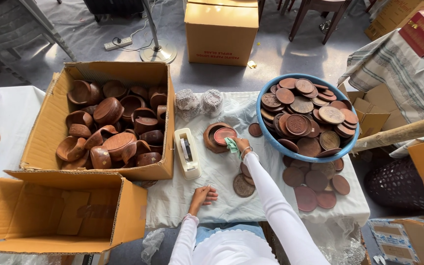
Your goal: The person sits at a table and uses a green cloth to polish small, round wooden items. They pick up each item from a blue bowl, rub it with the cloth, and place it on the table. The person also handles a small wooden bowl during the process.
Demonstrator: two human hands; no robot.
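My right hand (241,145) holds a small green cloth (231,145) against the reddish inside of a round wooden bowl (217,137) that lies on the white table cloth (212,186). My left hand (203,195) rests on the cloth near the table's front edge, fingers curled loosely, with nothing in it. Loose round wooden lids (244,185) lie just right of that hand, under my right forearm.
A blue basin (267,132) heaped with wooden lids stands at the right, with more lids (315,184) spread in front of it. A white tape dispenser (187,152) lies left of the bowl. An open carton of wooden bowls (109,122) and an empty carton (60,211) sit left.
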